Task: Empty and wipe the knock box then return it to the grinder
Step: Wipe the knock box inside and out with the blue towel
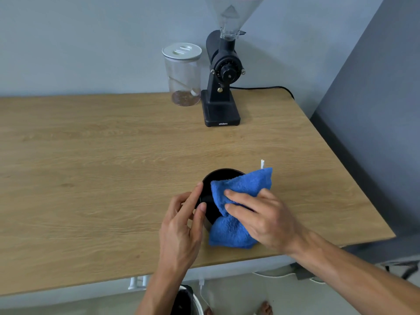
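The black round knock box (219, 178) stands on the wooden table (91, 178) near its front edge. A blue cloth (238, 201) is draped over its right half and hangs down its front. My right hand (259, 214) presses the cloth into the box. My left hand (184, 221) grips the box's left rim with fingers and thumb. The black grinder (221, 87) with a clear hopper stands at the back of the table, well apart from the box.
A clear jar (183, 73) with a white lid stands just left of the grinder. The grinder's cable (268, 88) runs off to the right. A bin (188, 301) sits on the floor under the table's front edge. A grey wall closes the right side.
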